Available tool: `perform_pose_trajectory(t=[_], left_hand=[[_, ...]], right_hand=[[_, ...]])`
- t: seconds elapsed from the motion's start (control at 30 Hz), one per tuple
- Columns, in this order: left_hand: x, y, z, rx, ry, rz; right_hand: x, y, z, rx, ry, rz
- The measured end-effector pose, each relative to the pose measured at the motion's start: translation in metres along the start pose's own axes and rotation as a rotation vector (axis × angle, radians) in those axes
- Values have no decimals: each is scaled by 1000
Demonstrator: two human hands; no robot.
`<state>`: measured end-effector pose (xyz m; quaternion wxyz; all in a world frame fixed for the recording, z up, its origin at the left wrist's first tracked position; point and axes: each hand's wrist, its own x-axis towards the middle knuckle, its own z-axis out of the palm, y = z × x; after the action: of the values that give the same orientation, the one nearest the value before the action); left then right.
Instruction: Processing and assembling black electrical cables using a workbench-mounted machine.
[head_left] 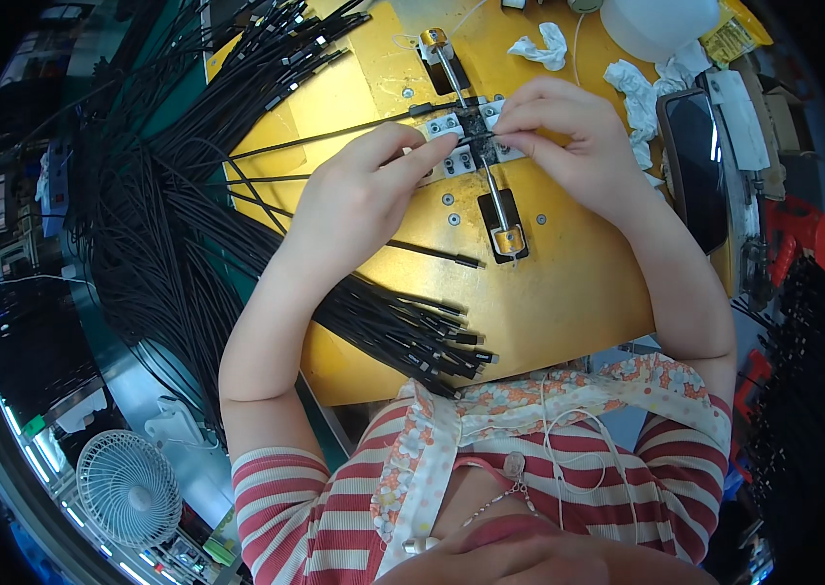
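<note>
My left hand (359, 190) pinches a black cable (469, 140) at a small metal fixture (458, 164) of screwed blocks on the golden work plate (569, 283). From the other side, the thumb and forefinger of my right hand (569, 136) close on the cable's end, and my fingertips partly cover it. A second black cable (417, 111) reaches the fixture's upper part. Two metal rods with brass-coloured ends point at the fixture, an upper rod (448, 68) and a lower rod (496, 200). One loose cable plug (466, 260) lies below my left hand.
A bundle of black cables (174, 234) fills the left side, with plug ends (451, 341) near my body and more plugs (286, 49) at the top. Crumpled tissues (635, 97), a dark phone-like slab (690, 166) and a white round container (656, 27) sit right. A fan (130, 487) stands lower left.
</note>
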<state>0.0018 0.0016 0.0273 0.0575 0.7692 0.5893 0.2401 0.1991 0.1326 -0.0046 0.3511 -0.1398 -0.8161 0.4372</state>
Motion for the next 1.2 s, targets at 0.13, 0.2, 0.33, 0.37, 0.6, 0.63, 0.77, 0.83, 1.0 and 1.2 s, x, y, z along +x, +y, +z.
perform_pose_trajectory(t=[0.13,0.2,0.33,0.37,0.6,0.63,0.77,0.83,1.0,1.2], left_hand=[[-1,-8,10,126,-11,74],[-1,-9,9,137,-30,75],[-1,-10,8,156,-43,82],[0,-11,9,155,-44,85],[-2,-13,12,175,-12,106],[-2,-13,13,176,-1,115],[-2,-13,14,178,4,122],[-2,-13,16,144,23,116],[-4,-12,14,-36,90,15],[-5,-3,13,-25,213,146]], right_hand=[[0,8,2,-99,-41,68],[-1,9,4,-93,-53,95],[1,7,5,-204,-47,36],[1,7,4,-271,-45,-26],[-2,-4,3,-486,-63,-196],[-3,-5,3,-514,-79,-202],[-5,0,2,-516,-55,-234],[-4,3,3,-482,-44,-224],[0,0,3,-499,-23,-236],[-6,-19,2,-284,-49,-374]])
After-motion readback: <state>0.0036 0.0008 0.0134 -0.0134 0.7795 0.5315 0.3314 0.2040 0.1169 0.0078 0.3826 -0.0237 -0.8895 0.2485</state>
